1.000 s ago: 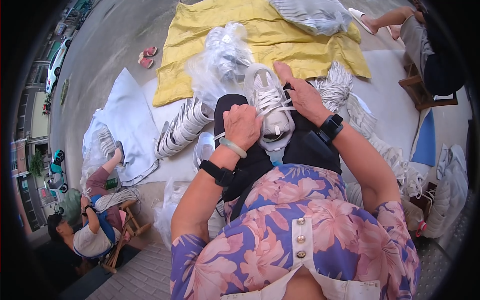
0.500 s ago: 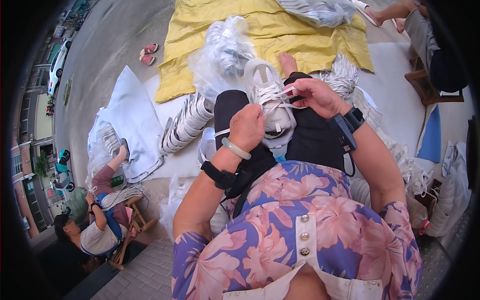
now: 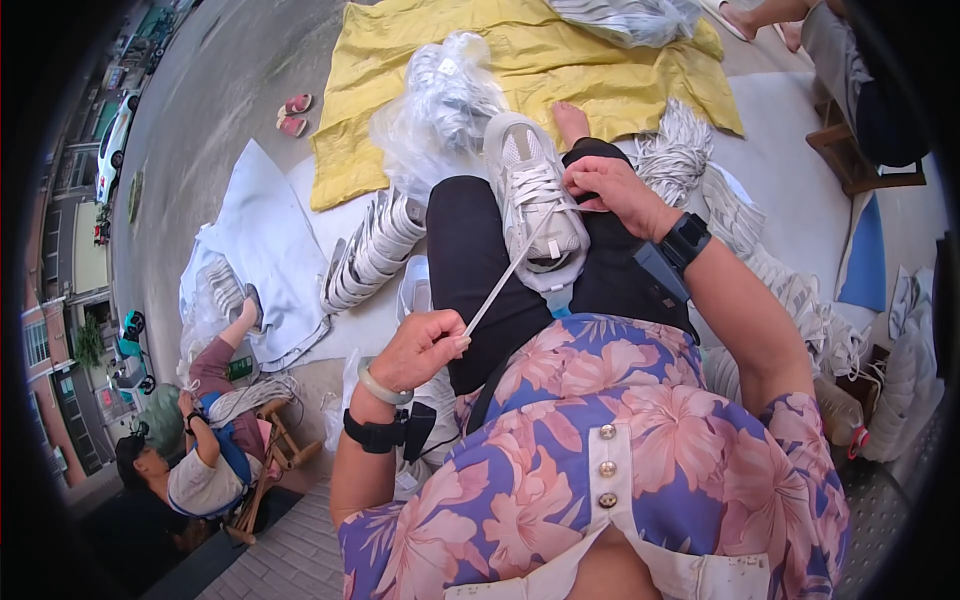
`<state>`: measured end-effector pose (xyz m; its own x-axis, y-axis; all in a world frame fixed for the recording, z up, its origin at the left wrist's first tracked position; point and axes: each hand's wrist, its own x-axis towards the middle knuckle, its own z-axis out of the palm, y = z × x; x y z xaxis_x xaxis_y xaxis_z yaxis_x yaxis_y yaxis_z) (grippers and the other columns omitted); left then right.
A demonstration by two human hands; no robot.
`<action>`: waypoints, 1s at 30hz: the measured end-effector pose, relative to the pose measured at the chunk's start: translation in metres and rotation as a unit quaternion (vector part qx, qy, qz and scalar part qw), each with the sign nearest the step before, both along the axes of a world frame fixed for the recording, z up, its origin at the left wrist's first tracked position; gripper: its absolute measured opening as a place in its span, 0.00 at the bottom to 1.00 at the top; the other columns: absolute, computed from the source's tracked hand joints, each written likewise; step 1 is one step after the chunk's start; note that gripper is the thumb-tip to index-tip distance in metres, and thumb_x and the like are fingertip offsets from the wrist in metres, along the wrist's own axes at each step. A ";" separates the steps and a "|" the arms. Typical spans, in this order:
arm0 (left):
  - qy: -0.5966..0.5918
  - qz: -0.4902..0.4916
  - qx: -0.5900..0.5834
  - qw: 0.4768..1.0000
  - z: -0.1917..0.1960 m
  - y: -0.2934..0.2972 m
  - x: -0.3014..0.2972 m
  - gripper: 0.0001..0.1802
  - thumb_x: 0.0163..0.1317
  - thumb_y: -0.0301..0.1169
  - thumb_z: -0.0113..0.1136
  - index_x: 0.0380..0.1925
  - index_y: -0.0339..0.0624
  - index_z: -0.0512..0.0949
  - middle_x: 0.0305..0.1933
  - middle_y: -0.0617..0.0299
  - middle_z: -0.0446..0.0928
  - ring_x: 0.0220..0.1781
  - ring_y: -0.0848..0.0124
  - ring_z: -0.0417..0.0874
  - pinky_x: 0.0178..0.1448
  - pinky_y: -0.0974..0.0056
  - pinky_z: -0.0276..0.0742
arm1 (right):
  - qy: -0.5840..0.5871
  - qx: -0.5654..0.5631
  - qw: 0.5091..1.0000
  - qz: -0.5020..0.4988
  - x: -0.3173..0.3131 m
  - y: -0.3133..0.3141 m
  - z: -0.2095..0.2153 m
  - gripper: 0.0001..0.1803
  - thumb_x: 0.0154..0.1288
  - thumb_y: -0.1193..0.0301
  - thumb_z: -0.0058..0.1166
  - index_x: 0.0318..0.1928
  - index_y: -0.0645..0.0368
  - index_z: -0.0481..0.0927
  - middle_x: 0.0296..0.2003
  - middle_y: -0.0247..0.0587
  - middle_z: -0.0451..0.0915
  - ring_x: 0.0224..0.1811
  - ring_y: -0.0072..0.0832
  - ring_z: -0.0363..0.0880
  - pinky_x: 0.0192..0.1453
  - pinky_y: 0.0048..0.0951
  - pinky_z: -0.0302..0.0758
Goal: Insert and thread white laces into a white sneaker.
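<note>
A white sneaker (image 3: 533, 195) rests on my lap between my black-trousered knees. My left hand (image 3: 420, 348) pinches the end of a white shoelace (image 3: 505, 280) and holds it stretched taut back from the shoe. My right hand (image 3: 610, 190) grips the lace at the shoe's eyelets on its right side. Both wrists wear black bands; the left also has a pale bracelet.
A clear bag of white shoes (image 3: 440, 100) lies on a yellow cloth (image 3: 560, 60) ahead. Stacked white soles (image 3: 375, 250) sit to my left, bundles of white laces (image 3: 680, 150) to my right. Another person (image 3: 200, 460) sits on a stool at lower left. A wooden stool (image 3: 850, 150) stands at right.
My left hand has drawn back toward my body, pulling the lace out long and taut. My right hand has slid down onto the shoe's eyelets.
</note>
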<state>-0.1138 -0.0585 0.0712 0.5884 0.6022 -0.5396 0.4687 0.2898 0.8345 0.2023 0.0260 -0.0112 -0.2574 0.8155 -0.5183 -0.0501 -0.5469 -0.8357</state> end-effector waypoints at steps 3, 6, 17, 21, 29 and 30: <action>-0.023 0.022 -0.008 0.999 0.006 0.001 0.008 0.08 0.62 0.31 0.51 0.27 0.38 0.71 0.25 0.67 0.72 0.29 0.80 0.72 0.36 0.75 0.70 | -0.129 0.183 0.974 0.030 0.004 -0.005 -0.013 0.11 0.62 0.64 0.47 0.31 0.57 0.77 0.24 0.33 0.75 0.27 0.27 0.74 0.32 0.31 0.70; -0.031 0.054 0.021 0.998 0.021 0.004 0.020 0.07 0.63 0.29 0.50 0.29 0.37 0.71 0.25 0.67 0.72 0.27 0.81 0.72 0.34 0.76 0.70 | -0.333 0.418 0.840 0.096 -0.001 -0.014 -0.002 0.10 0.61 0.65 0.46 0.31 0.57 0.76 0.21 0.44 0.76 0.25 0.41 0.76 0.30 0.39 0.71; -0.049 0.205 0.112 0.971 0.034 0.032 0.004 0.11 0.58 0.23 0.54 0.42 0.36 0.71 0.24 0.71 0.72 0.25 0.86 0.68 0.28 0.80 0.62 | -0.462 0.525 0.707 0.103 0.034 -0.031 0.009 0.02 0.55 0.75 0.49 0.28 0.55 0.71 0.20 0.41 0.73 0.25 0.41 0.75 0.27 0.38 0.70; -0.040 0.229 0.134 0.963 0.016 0.035 -0.016 0.12 0.56 0.22 0.56 0.42 0.36 0.72 0.27 0.71 0.72 0.27 0.86 0.70 0.32 0.80 0.65 | -0.471 0.485 0.723 0.141 0.044 -0.038 0.007 0.03 0.57 0.72 0.50 0.29 0.56 0.71 0.21 0.41 0.73 0.27 0.40 0.75 0.29 0.37 0.70; -0.096 0.101 0.253 0.957 0.077 0.035 0.036 0.13 0.58 0.22 0.54 0.44 0.33 0.72 0.27 0.71 0.69 0.27 0.85 0.65 0.30 0.79 0.60 | -0.213 0.472 0.851 0.086 -0.019 -0.010 0.033 0.13 0.65 0.64 0.44 0.36 0.62 0.76 0.28 0.45 0.76 0.31 0.38 0.75 0.37 0.33 0.71; -0.099 0.099 0.260 0.955 0.089 0.034 0.042 0.13 0.58 0.22 0.54 0.44 0.33 0.72 0.27 0.71 0.69 0.27 0.85 0.65 0.30 0.79 0.60 | -0.177 0.491 0.849 0.089 -0.032 -0.009 0.035 0.15 0.67 0.63 0.42 0.36 0.63 0.76 0.28 0.45 0.76 0.29 0.36 0.75 0.36 0.31 0.71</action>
<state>-0.0720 -0.0250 0.1605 0.4945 0.8687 -0.0273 0.2664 -0.1216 0.9562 0.1704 0.0173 0.0234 -0.3923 0.8635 0.3169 0.3098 0.4484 -0.8384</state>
